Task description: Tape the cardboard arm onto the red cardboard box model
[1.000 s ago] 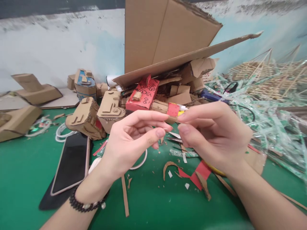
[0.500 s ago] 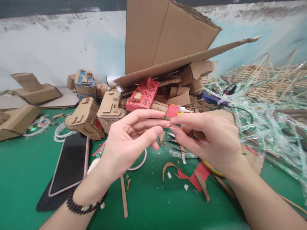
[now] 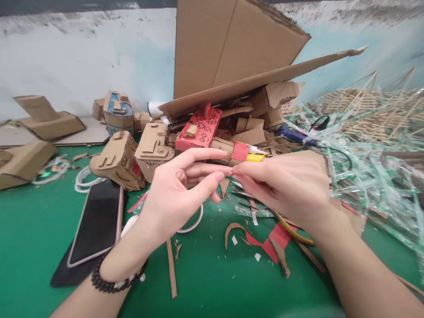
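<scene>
My left hand is open, its fingers stretched to the right and the thumb apart from them. With thumb and index finger pinched together, my right hand touches a fingertip of the left. Whatever lies in that pinch is hidden now. Just behind the hands are a red patterned cardboard box and a cardboard tube with a red band. Below the right hand, scissors with a yellow handle lie partly covered, near red paper and a curved cardboard strip.
A phone lies at left beside cardboard models. Large cardboard sheets lean at the wall. Tangled clear plastic, stick frames and a blue tool with a cord fill the right. Scraps dot the green table.
My right hand's thumb and index finger have closed together at the left fingertip. A small white bit seen there before is now hidden. The left hand has barely moved.
</scene>
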The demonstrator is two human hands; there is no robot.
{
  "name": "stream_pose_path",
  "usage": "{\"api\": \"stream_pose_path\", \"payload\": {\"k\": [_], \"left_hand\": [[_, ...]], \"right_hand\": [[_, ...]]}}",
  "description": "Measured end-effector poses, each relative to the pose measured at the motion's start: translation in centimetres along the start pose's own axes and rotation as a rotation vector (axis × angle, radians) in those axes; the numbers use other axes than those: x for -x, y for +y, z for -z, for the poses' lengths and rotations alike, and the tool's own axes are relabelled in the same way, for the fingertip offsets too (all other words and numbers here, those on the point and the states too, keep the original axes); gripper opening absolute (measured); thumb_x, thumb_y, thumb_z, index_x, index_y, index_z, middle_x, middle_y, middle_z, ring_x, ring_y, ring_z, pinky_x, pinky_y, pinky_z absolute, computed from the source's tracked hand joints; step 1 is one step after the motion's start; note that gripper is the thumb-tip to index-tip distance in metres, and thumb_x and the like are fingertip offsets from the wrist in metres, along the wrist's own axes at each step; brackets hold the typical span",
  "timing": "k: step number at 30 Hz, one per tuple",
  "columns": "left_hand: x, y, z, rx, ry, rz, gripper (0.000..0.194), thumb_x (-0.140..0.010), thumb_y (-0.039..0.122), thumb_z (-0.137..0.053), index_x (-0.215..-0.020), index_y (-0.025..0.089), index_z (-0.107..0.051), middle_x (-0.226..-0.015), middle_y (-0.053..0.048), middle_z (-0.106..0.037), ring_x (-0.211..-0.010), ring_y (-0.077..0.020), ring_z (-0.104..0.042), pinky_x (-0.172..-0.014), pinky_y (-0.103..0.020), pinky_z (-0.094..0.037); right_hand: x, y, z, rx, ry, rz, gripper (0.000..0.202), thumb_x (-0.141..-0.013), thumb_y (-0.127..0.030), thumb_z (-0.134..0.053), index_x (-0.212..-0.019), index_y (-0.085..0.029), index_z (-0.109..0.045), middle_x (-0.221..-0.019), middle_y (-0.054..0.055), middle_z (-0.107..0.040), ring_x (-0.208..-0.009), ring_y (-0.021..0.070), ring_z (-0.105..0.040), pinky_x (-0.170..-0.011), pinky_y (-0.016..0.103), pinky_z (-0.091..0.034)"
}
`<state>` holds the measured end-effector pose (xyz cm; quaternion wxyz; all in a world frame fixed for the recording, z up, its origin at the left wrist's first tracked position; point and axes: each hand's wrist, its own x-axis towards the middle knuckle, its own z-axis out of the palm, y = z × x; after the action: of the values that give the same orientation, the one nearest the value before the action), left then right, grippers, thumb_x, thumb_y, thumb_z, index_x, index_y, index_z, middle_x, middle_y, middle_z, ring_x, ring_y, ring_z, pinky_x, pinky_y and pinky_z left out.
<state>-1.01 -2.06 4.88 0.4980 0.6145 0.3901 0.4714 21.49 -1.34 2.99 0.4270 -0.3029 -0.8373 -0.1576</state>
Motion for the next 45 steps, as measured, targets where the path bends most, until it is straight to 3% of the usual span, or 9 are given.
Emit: {"api": "stream_pose_path", "payload": {"k": [14, 20, 23, 28, 32, 45], "left_hand": [[-0.6, -0.4, 0.5, 0.222, -0.064, 0.184, 0.039, -0.085, 0.030, -0.095, -0.119, 0.020, -0.080, -0.114, -0.012, -0.087, -0.057, -0.0109, -0.071, -0.066, -0.025, -0.066], [-0.6, -0.2, -0.2, 0.180, -0.035, 0.199, 0.033, -0.070, 0.023, -0.103, -0.097, 0.018, -0.086, -0.093, -0.007, -0.087, -0.062, -0.0145, -0.074, -0.066, -0.024, -0.068], [-0.5, 0.0, -0.3, 0.176, -0.053, 0.193, 0.029, -0.071, 0.022, -0.102, -0.096, 0.020, -0.088, -0.093, -0.005, -0.087, -0.063, -0.0145, -0.076, -0.068, -0.023, -0.068], [-0.3, 0.3, -0.4, 0.135, -0.049, 0.177, 0.026, -0.074, 0.024, -0.101, -0.097, 0.020, -0.089, -0.103, -0.007, -0.088, -0.065, -0.0145, -0.076, -0.070, -0.023, -0.068], [-0.2, 0.3, -0.6, 0.065, -0.012, 0.146, 0.025, -0.074, 0.028, -0.101, -0.094, 0.020, -0.089, -0.093, -0.006, -0.087, -0.066, -0.0165, -0.076, -0.070, -0.026, -0.067], [-0.1, 0.2, -0.6, 0.010, 0.022, 0.104, 0.020, -0.079, 0.032, -0.098, -0.092, 0.020, -0.088, -0.085, -0.004, -0.086, -0.064, -0.0142, -0.073, -0.065, -0.024, -0.062]], "right_hand": [[0.1, 0.1, 0.0, 0.036, 0.004, 0.047, 0.019, -0.100, -0.008, -0.071, -0.109, -0.024, -0.076, -0.062, -0.007, -0.063, -0.053, 0.0116, -0.055, -0.055, 0.031, -0.039], [0.1, -0.1, 0.1, 0.046, 0.059, 0.103, 0.020, -0.096, -0.006, -0.074, -0.108, -0.022, -0.077, -0.060, -0.005, -0.060, -0.051, 0.0123, -0.051, -0.054, 0.033, -0.035], [0.1, 0.0, 0.3, 0.056, 0.080, 0.144, 0.023, -0.094, -0.007, -0.078, -0.113, -0.019, -0.075, -0.062, -0.005, -0.061, -0.052, 0.0131, -0.051, -0.054, 0.034, -0.035], [0.0, 0.0, 0.5, 0.072, 0.045, 0.146, 0.030, -0.096, -0.007, -0.076, -0.120, -0.024, -0.073, -0.061, -0.007, -0.059, -0.050, 0.0122, -0.052, -0.055, 0.033, -0.034], [-0.2, 0.0, 0.7, 0.071, -0.008, 0.159, 0.031, -0.099, -0.009, -0.073, -0.124, -0.027, -0.072, -0.061, -0.007, -0.060, -0.050, 0.0123, -0.052, -0.054, 0.034, -0.035], [-0.6, 0.3, 1.0, 0.065, -0.039, 0.203, 0.026, -0.100, -0.005, -0.069, -0.117, -0.024, -0.072, -0.060, -0.006, -0.062, -0.051, 0.0122, -0.051, -0.054, 0.034, -0.034]]}}
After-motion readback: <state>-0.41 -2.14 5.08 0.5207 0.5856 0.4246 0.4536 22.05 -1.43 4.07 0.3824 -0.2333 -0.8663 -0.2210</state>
